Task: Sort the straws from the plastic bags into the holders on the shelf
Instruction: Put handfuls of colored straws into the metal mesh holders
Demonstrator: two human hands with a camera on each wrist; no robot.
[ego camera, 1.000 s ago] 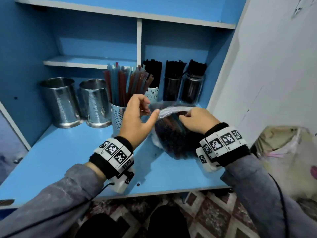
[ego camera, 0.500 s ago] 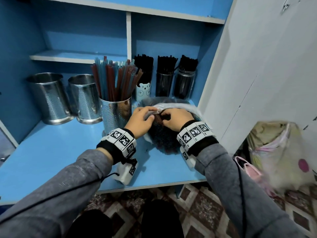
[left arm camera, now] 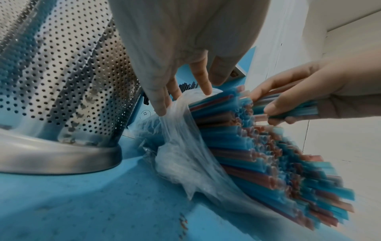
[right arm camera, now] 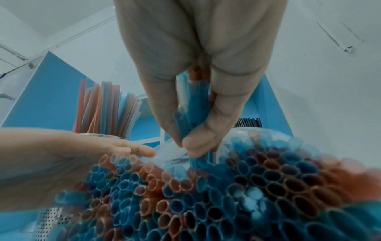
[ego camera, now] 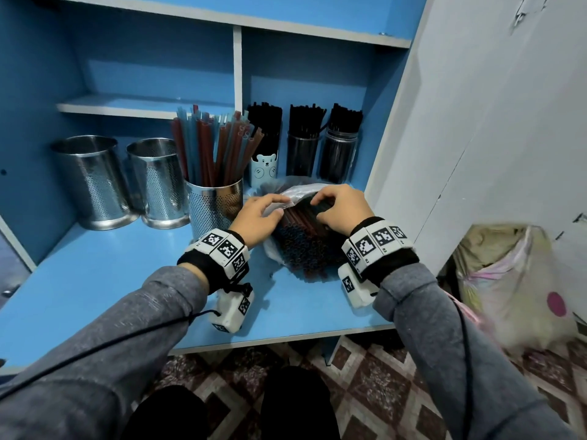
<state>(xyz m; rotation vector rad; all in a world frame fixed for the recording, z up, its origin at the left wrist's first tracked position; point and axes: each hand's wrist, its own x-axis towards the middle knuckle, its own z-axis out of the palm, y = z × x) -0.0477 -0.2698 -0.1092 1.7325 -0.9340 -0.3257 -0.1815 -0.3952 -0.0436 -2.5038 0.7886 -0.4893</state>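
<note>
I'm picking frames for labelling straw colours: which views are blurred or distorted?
Head view: sharp, with wide-angle bending at the shelf edges. Left wrist view: motion blur smears the straws near the bottom right. Right wrist view: straw mouths centre frame are fairly crisp, edges soft, and the right hand is blurry.

Bag's straws [left arm camera: 288, 187] motion-blurred

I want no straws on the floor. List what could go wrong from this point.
1. The right hand pinches a few straws out of a tightly packed bundle; neighbours may drag out and roll off the shelf.
2. The left hand only pinches the thin plastic bag, so the bag could slip or tear.
3. The nearest perforated holder already looks crowded; extra straws might not seat.
</note>
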